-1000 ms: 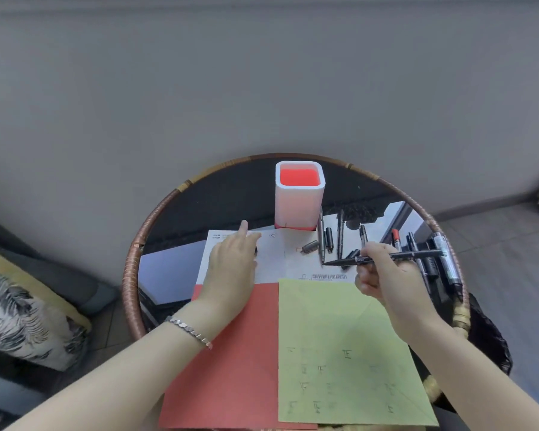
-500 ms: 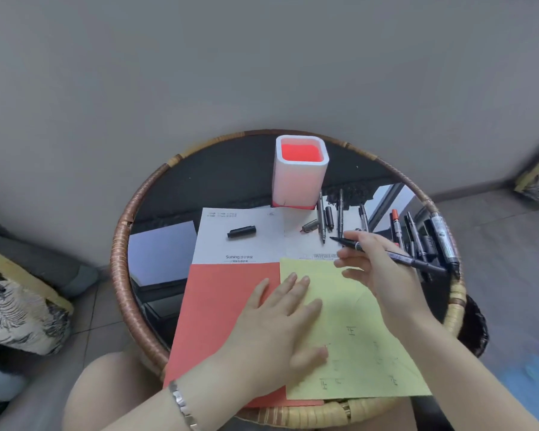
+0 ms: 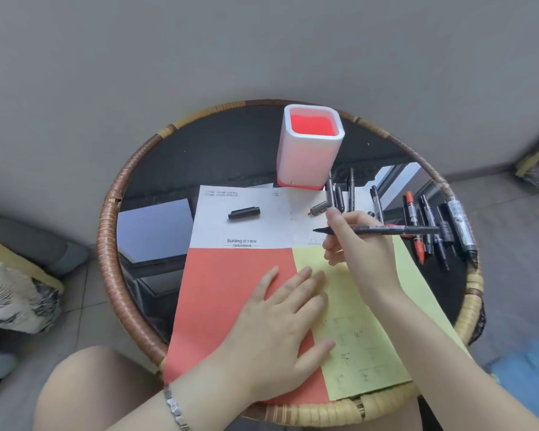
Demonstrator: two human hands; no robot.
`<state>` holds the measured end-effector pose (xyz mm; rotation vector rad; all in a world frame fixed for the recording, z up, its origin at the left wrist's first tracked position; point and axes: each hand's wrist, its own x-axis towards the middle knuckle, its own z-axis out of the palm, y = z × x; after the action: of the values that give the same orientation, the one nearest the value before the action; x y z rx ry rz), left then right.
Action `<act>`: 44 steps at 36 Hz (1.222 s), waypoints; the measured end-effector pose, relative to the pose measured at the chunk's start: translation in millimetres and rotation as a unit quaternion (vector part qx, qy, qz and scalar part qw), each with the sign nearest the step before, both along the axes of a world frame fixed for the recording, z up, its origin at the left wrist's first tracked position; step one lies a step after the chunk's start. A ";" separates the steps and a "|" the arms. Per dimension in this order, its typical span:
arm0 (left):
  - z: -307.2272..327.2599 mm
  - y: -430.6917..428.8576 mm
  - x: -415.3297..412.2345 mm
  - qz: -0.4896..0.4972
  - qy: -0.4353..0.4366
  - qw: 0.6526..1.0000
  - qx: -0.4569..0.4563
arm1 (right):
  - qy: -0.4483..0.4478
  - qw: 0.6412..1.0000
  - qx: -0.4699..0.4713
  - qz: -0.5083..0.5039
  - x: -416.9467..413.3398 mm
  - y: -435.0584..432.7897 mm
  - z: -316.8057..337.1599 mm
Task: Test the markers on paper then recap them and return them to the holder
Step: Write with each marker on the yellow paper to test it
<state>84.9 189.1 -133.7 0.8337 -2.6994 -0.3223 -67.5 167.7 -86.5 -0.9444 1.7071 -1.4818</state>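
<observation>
Nearest me, my left hand point(image 3: 280, 331), a bracelet point(image 3: 175, 409) at its wrist, lay flat with fingers straight and spread across the seam where the red paper point(image 3: 224, 306) met the yellow paper point(image 3: 352, 362). It grasped nothing and only pinned the sheets. The yellow paper carried several faint test marks near my thumb.

Just beyond, my right hand point(image 3: 361, 247) pinched the black marker point(image 3: 386, 230) between thumb and fingertips. The barrel was nearly level and pointed left, with its bare tip over the white sheet point(image 3: 218, 231), close to the yellow paper's far edge. Whether the tip touched paper I could not tell. A cap point(image 3: 244, 212), likely this marker's, lay on the white sheet well apart to the left.

The step, as I judged it, was the test stroke. To do it well I would raise the barrel so the tip met the paper at a slant and choose a bare patch away from the existing marks. I would press lightly and make one short stroke while my left hand bore down, so neither sheet slid on the glossy table point(image 3: 109, 244). Recapping meant a reach across the sheet, so I would mind the wet tip.

Farther off, loose markers point(image 3: 461, 227) lay side by side near the right rim, with a few more beside the holder point(image 3: 310, 147). The holder stood upright at the far side and looked empty.
</observation>
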 end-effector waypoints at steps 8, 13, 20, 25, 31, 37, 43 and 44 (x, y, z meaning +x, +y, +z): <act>-2.4 -1.5 -1.5 0.047 0.031 0.998 0.024 | 0.114 0.993 -0.009 -0.002 8.7 -9.8 -18.0; -1.2 -3.0 -3.1 0.069 0.028 0.997 0.025 | 0.121 0.992 -0.012 -0.036 8.2 -15.4 -27.9; -0.2 -3.1 -4.4 0.085 0.028 0.995 0.035 | 0.139 0.989 -0.011 -0.042 8.6 -15.7 -30.9; 0.3 -4.0 -5.6 0.087 0.032 0.995 0.038 | 0.163 0.986 -0.011 -0.034 8.3 -15.6 -31.7; 1.8 -4.8 -6.5 0.090 0.042 0.994 0.045 | 0.197 0.980 -0.018 -0.024 7.8 -16.6 -33.6; 1.7 -4.7 -6.4 0.090 0.045 0.994 0.049 | 0.217 0.975 -0.034 -0.026 5.8 -19.8 -38.3; 1.3 -4.7 -7.1 0.093 0.046 0.994 0.046 | 0.226 0.973 -0.034 -0.042 6.5 -19.5 -38.7; 1.3 -4.7 -7.1 0.093 0.045 0.994 0.046 | 0.228 0.972 -0.032 -0.043 6.8 -19.4 -38.4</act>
<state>77.8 184.5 -132.4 1.0617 -2.5165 -0.4335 -60.7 148.3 -125.0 -1.3408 2.0526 -1.4582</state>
